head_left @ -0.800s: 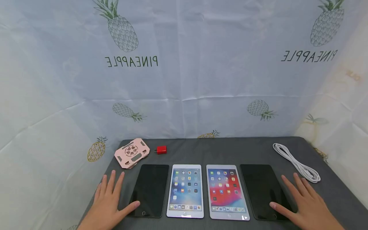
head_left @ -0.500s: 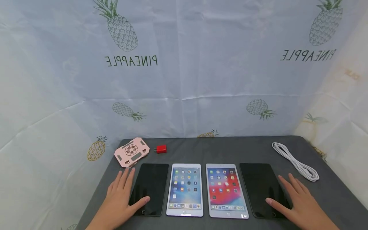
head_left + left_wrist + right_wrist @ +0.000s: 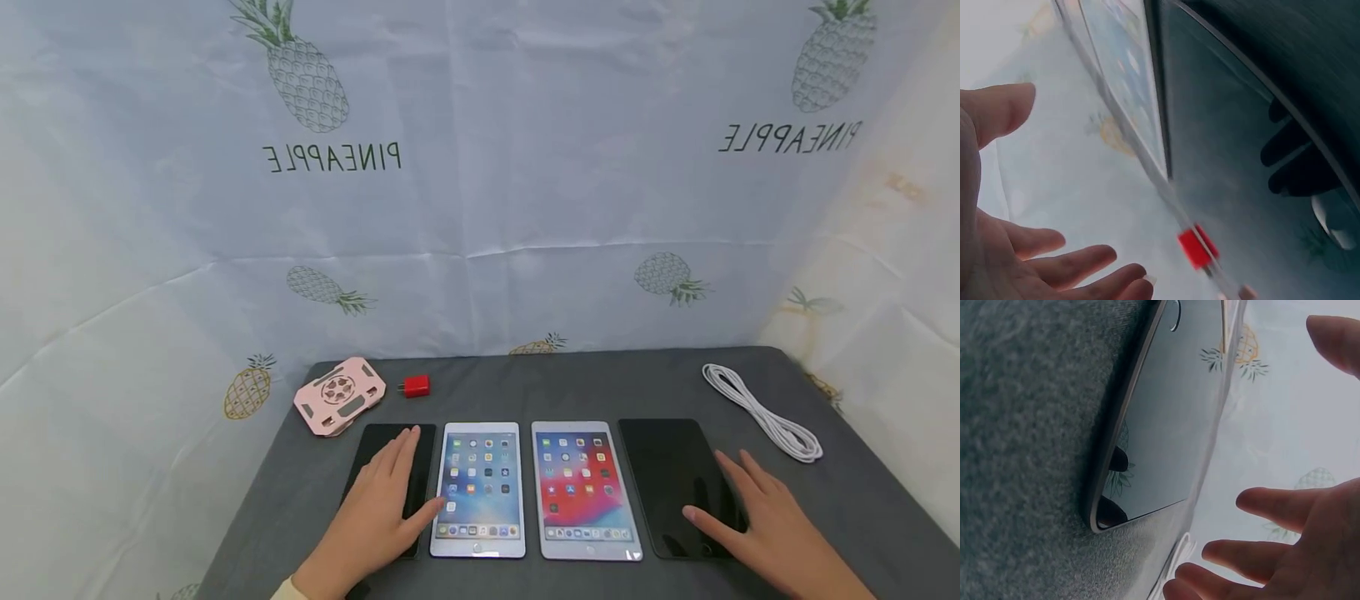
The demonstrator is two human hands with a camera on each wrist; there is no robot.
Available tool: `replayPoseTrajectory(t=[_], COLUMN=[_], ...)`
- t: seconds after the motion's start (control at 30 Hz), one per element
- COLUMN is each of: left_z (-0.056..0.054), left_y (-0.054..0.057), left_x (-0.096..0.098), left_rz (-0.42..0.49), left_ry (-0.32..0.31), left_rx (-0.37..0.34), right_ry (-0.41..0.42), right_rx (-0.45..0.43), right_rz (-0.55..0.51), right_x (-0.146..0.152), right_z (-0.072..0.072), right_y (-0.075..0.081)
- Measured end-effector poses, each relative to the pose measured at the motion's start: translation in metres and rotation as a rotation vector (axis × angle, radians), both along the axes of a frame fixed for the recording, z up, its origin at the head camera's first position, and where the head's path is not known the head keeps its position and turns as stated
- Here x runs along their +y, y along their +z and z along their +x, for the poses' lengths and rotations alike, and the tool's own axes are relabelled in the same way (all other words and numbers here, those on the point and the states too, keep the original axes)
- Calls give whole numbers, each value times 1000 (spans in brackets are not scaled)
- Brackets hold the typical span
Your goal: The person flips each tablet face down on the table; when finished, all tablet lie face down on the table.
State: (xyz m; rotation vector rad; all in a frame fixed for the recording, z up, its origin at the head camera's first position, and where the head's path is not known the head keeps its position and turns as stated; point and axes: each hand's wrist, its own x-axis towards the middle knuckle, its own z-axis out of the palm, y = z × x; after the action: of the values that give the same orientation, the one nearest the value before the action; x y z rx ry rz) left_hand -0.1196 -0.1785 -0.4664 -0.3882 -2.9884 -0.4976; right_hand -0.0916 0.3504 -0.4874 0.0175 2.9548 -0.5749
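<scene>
In the head view my left hand is over the black-screened tablet on the left, covering much of it. Its thumb reaches the edge of the white tablet with a blue screen. The left wrist view shows that hand raised off the glass, fingers spread and holding nothing. My right hand hovers by the right black-screened tablet, thumb out over its lower part. That hand also has straight, spread fingers. Between the black-screened pair lies a second white tablet, showing a red-blue screen.
At the back left are a pink slotted stand-like plate and a red plug adapter. A coiled white cable lies back right. Grey cloth covers the table; a pineapple-print curtain hangs behind.
My left hand has moved right, from the outer edge of the left black-screened tablet to over it. My right hand shifts only slightly left in view. The head view has tilted a little; the tablets stay put.
</scene>
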Motion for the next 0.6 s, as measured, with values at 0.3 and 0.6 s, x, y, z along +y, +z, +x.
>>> replayPoseTrajectory(t=[0.3,0.6], left_z=[-3,-7], left_y=[4,14], left_x=[48,106], left_rz=[44,184], left_ry=[-112,-266], left_rx=[-35,-75], right_ry=[6,16], right_rx=[16,66], right_rz=[-8,7], right_x=[-3,-6], right_z=[4,4], right_y=[0,0])
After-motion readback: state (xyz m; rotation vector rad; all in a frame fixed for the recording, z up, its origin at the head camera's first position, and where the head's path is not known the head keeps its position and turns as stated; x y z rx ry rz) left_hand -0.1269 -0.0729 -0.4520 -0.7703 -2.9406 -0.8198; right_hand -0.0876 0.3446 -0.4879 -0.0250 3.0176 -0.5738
